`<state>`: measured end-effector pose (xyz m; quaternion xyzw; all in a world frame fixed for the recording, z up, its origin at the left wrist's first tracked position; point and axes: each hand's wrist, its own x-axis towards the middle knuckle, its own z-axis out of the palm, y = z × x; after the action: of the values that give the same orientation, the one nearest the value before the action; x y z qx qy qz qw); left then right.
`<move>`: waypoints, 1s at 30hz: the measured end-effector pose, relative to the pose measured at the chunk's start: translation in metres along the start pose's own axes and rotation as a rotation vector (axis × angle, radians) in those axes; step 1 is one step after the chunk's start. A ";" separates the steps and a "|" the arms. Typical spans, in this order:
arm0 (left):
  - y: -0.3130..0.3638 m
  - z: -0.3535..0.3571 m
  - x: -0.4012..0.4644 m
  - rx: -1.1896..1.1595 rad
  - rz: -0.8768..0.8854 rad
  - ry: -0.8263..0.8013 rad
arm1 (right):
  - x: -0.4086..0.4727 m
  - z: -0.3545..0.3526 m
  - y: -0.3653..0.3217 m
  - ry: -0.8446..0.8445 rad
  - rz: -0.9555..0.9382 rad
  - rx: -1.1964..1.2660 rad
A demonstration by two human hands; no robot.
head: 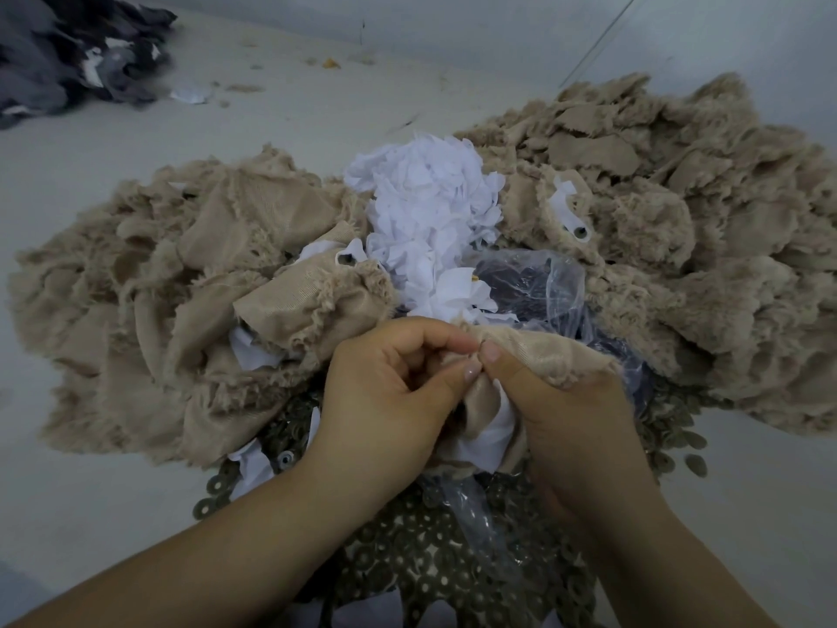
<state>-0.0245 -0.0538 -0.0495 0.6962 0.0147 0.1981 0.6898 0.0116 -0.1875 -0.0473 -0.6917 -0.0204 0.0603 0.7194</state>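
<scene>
left hand [389,378]: curled, pinching beige fabric piece [548,355]
right hand [566,401]: pinching same piece
fabric: long axis toward right of frame

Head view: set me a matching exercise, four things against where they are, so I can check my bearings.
Things:
1 white scraps
2 grey cloth
3 green discs
4 beige piece

Places:
A top-left corner
B pinched by left hand and right hand
C middle of the view
D bottom of the view

Pairs: 1-C, 2-A, 3-D, 4-B
</scene>
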 end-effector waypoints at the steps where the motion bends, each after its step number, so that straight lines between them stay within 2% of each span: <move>1: 0.000 0.000 0.000 -0.011 -0.012 0.017 | 0.000 0.000 -0.001 0.001 0.000 0.012; 7: 0.001 0.000 0.000 0.005 0.027 0.105 | -0.002 0.000 0.000 -0.031 -0.018 0.015; 11: 0.000 0.000 -0.001 0.066 0.054 0.089 | -0.002 0.001 -0.005 -0.025 -0.114 -0.066; 21: -0.003 0.000 -0.001 0.140 0.085 0.061 | -0.001 0.000 -0.002 -0.037 -0.171 -0.144; 30: -0.006 -0.002 0.008 0.488 0.423 -0.038 | 0.005 -0.007 0.007 -0.040 -0.076 -0.035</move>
<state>-0.0168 -0.0495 -0.0529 0.8322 -0.0963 0.3148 0.4463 0.0167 -0.1935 -0.0544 -0.7014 -0.0621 0.0465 0.7085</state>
